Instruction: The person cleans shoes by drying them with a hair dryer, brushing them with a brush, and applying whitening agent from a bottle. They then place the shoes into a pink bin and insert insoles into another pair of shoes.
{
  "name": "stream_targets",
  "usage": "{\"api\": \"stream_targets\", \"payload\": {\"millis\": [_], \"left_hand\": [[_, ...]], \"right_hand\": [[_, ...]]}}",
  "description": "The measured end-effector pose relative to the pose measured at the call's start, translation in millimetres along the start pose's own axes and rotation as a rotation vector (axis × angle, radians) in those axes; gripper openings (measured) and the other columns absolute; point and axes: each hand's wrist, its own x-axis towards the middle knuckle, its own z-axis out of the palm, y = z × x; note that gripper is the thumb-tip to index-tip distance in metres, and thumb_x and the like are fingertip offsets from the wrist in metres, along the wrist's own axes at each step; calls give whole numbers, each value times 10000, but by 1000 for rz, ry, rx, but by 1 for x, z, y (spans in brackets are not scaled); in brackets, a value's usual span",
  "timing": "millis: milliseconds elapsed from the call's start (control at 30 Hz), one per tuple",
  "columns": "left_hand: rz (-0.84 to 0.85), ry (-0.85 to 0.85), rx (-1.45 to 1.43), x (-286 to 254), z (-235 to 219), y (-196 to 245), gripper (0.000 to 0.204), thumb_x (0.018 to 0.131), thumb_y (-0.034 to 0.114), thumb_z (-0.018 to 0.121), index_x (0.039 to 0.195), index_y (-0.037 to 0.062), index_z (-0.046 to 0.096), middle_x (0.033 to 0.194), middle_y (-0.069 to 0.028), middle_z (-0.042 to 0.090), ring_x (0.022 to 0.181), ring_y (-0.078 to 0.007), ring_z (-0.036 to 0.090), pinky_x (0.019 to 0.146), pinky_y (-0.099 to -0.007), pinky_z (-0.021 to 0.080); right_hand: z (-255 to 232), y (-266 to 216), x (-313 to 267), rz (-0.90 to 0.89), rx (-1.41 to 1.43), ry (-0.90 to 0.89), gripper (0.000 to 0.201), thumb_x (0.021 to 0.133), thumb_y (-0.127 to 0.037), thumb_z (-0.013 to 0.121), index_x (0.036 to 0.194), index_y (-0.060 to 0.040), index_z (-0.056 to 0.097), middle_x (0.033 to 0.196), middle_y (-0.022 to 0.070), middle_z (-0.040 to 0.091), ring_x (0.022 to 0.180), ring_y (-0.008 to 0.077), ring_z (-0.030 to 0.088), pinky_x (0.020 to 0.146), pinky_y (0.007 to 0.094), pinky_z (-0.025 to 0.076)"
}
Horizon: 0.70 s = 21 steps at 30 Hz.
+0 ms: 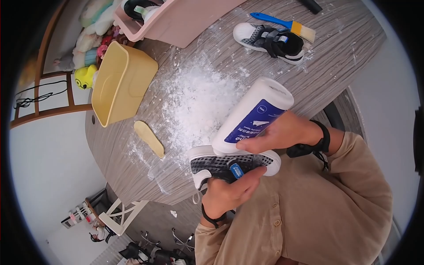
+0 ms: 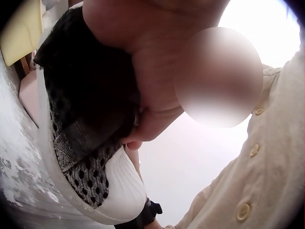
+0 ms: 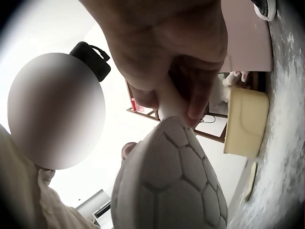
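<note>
A black mesh shoe with a white sole [image 1: 212, 164] is held sideways in my left hand [image 1: 229, 194], its fingers curled round the upper. In the left wrist view the white toe [image 2: 125, 186] points down, beyond my left hand [image 2: 152, 57]. My right hand [image 1: 289, 132] grips a white bottle with a blue label [image 1: 254, 117], its lower end against the shoe's side. The right wrist view shows the patterned sole [image 3: 183, 176] just below my right hand [image 3: 167, 52]. White powder [image 1: 198, 101] lies spread over the table [image 1: 335, 57].
A second shoe [image 1: 247, 35] and a blue-handled brush [image 1: 276, 20] lie at the table's far side. A pale insole [image 1: 149, 139] rests near a yellow bin [image 1: 132, 81]. The pink bin [image 1: 176, 22] holds a shoe. Plush toys [image 1: 90, 42] sit behind.
</note>
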Motion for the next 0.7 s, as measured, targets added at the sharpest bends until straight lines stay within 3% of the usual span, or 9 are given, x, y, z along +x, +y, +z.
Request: {"api": "stream_targets", "payload": {"millis": [233, 433, 533, 600, 667, 700], "left_hand": [[52, -48, 8, 3, -2, 1, 329, 706, 79, 726, 1005, 215, 732, 614, 20, 616, 446, -175, 564, 440, -302, 473], [60, -111, 79, 4, 1, 4, 335, 712, 107, 725, 1019, 239, 724, 624, 7, 626, 438, -185, 563, 432, -314, 474], [20, -73, 18, 3, 4, -1, 351, 706, 91, 722, 1018, 253, 722, 667, -5, 656, 449, -194, 573, 441, -309, 480], [-43, 35, -43, 11, -4, -3, 310, 674, -4, 680, 927, 166, 734, 691, 2, 672, 485, -130, 573, 479, -255, 461], [-142, 122, -74, 17, -15, 1, 244, 648, -65, 636, 812, 86, 737, 668, 15, 662, 534, -87, 585, 541, -216, 460], [-145, 125, -37, 18, -20, 2, 211, 661, -73, 621, 799, 53, 718, 677, 3, 673, 555, -89, 613, 542, -215, 474]], "right_hand": [[6, 2, 3, 4, 24, 14, 248, 735, -179, 749, 905, -22, 659, 845, 51, 689, 771, 120, 648, 688, 277, 507], [10, 10, 12, -102, -58, 12, 273, 747, -166, 769, 964, -27, 681, 898, 52, 701, 813, 112, 656, 693, 255, 520], [9, 7, 12, -84, 15, 154, 233, 742, -180, 758, 900, -35, 668, 826, 45, 686, 760, 111, 643, 681, 270, 504], [-3, 6, 6, -166, -105, 181, 262, 733, -165, 775, 929, -33, 663, 814, 25, 680, 730, 84, 628, 654, 256, 503], [-12, -4, -10, 65, 60, 156, 277, 734, -145, 779, 954, -30, 657, 812, 15, 670, 730, 74, 618, 648, 253, 501], [-14, -1, -19, 37, 38, 180, 283, 736, -140, 780, 962, -27, 653, 818, 13, 666, 736, 73, 616, 649, 251, 500]]}}
